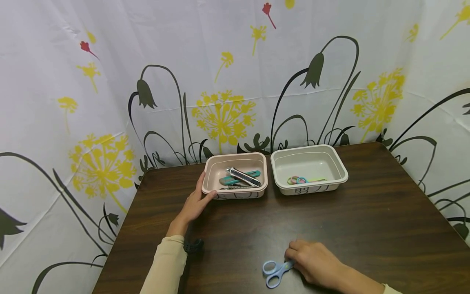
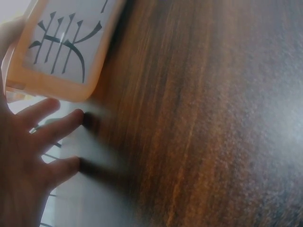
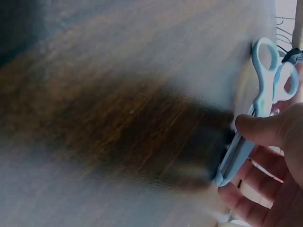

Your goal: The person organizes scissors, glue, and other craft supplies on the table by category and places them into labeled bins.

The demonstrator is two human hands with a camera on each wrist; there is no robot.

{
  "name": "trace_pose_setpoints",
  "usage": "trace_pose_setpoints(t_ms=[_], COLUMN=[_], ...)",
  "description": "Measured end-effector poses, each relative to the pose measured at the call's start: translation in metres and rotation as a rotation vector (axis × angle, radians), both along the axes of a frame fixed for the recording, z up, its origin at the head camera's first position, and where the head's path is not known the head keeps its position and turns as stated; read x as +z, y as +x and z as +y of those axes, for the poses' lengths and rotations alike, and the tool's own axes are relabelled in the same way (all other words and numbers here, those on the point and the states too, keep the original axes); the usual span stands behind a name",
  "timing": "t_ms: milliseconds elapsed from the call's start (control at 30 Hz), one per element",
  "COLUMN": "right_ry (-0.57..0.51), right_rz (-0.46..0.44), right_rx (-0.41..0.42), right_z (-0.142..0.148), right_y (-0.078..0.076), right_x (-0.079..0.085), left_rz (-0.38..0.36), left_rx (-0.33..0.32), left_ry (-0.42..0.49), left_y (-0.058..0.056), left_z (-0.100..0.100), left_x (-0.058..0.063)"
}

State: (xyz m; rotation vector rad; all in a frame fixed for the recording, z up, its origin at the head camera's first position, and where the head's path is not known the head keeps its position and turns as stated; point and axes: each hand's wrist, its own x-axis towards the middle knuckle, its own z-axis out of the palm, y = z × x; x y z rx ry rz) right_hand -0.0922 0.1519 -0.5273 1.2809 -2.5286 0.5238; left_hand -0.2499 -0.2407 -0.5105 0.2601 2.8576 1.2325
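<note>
Near the front of the table, my right hand [image 1: 317, 263] pinches a pair of light blue scissors [image 1: 272, 276] by the blade end, handle loops pointing left. In the right wrist view the thumb lies across the closed blades of the scissors [image 3: 266, 101], with fingers behind. My left hand [image 1: 193, 204] rests against the left front corner of a pink bin [image 1: 265, 173], thumb at the front rim, fingers spread along its side. Inside the bin lie a black-and-white utility knife [image 1: 244, 177], a teal utility knife [image 1: 253, 174] and another patterned cutter partly hidden by the front wall.
Right of the pink bin stands a white bin [image 1: 304, 157] holding colourful scissors [image 1: 302, 180] near its front wall. Both bins carry labels with black characters and sit at the back of the brown wooden table [image 1: 227, 228]. A flower-patterned curtain [image 1: 227, 61] hangs behind.
</note>
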Motion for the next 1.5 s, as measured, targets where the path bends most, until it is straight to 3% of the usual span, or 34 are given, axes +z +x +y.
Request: trace_pose_setpoints(t_ms=[267, 500, 733, 967, 1233, 1500], right_ry=[-0.025, -0.051, -0.085, -0.073, -0.004, 0.104], right_rz=[-0.022, -0.010, 0.055, 0.065, -0.063, -0.186], right_rx=[0.059, 0.031, -0.082, -0.272, -0.433, -0.460], right_z=[0.003, 0.015, 0.037, 0.063, 0.086, 0.100], right_y=[0.002, -0.012, -0.042, -0.085, -0.129, -0.153], right_x=[0.005, 0.028, 0.061, 0.088, 0.108, 0.104], left_rz=[0.000, 0.001, -0.001, 0.006, -0.015, -0.009], left_rx=[0.001, -0.003, -0.003, 0.004, 0.001, 0.000], left_ry=[-0.002, -0.003, -0.004, 0.000, 0.003, -0.005], left_y=[-0.001, -0.001, -0.001, -0.001, 0.000, 0.000], left_z=[0.000, -0.001, -0.001, -0.001, -0.001, -0.002], left_x=[0.000, -0.001, -0.002, 0.000, 0.000, 0.000])
